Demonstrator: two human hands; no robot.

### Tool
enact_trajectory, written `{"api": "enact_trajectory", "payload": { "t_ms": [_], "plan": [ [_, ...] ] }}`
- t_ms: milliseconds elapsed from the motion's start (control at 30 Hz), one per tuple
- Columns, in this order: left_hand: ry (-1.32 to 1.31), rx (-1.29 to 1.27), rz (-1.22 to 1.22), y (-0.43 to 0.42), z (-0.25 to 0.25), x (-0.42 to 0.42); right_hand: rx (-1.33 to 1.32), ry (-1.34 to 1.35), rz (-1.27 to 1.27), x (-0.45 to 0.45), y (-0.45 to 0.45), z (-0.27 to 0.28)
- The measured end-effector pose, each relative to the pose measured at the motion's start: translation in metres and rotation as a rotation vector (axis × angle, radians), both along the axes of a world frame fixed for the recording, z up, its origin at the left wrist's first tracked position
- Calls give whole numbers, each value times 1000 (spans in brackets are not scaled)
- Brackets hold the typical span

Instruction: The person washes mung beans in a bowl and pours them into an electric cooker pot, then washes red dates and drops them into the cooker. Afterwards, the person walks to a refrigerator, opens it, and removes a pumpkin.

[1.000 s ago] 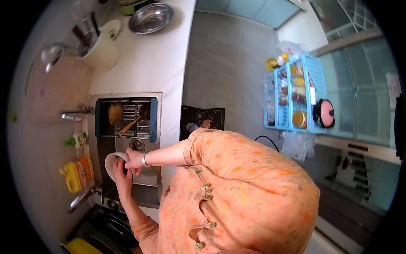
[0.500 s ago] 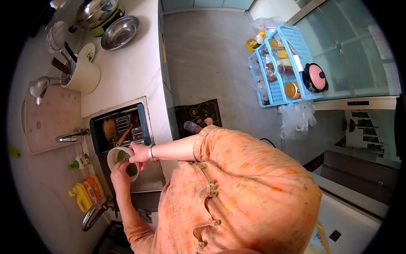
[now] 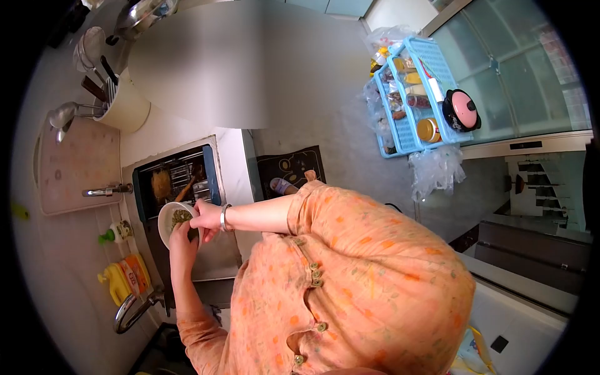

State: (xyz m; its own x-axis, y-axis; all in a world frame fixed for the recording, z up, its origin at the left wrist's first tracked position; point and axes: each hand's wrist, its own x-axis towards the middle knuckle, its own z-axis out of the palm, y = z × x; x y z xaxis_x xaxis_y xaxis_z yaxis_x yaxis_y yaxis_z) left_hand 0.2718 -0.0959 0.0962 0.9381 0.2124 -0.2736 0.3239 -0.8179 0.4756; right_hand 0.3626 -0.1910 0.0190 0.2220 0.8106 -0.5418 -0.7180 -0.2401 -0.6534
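A white bowl (image 3: 164, 226) with small green bits (image 3: 181, 216) inside is held over the near end of the sink. My right hand (image 3: 206, 219), with a silver bangle at the wrist, is closed on the bowl's right rim. My left hand (image 3: 182, 237) reaches over the near rim, its bent fingers in the bowl close to the right hand's fingertips. What those fingers pinch, if anything, is hidden. Just beyond the bowl, a dark blue drain basket (image 3: 215, 181) holds a tan lump (image 3: 161, 186) and a wooden-handled tool (image 3: 185, 189).
A faucet (image 3: 107, 190) juts over the sink from the wall side. On the counter stands a utensil holder (image 3: 128, 109); a cutting board (image 3: 78, 162) leans behind. A yellow bottle (image 3: 117, 282) is left of the sink. A blurred grey patch hides part of the counter and floor.
The bowl and both hands have moved slightly up the view, nearer the drain basket. My left hand covers the bowl's near part, leaving more green bits visible. A grey blur now covers the upper counter.
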Motion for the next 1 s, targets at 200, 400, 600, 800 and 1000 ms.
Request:
{"api": "enact_trajectory", "payload": {
  "t_ms": [200,400,600,800,1000],
  "plan": [
    [-108,-65,134,8,-20,9,-5,0,21,-2,-1,5],
    [-305,332,-76,19,0,14,31,-15,37,-3,-1,8],
    [-60,67,-1,13,4,-1,40,-8,19,0,-1,11],
    [-70,-170,-3,5,-5,-3,17,-66,54,-3,1,4],
    [-204,-16,60,25,-32,-4,1,-75,122,1,9,2]
  ]
}}
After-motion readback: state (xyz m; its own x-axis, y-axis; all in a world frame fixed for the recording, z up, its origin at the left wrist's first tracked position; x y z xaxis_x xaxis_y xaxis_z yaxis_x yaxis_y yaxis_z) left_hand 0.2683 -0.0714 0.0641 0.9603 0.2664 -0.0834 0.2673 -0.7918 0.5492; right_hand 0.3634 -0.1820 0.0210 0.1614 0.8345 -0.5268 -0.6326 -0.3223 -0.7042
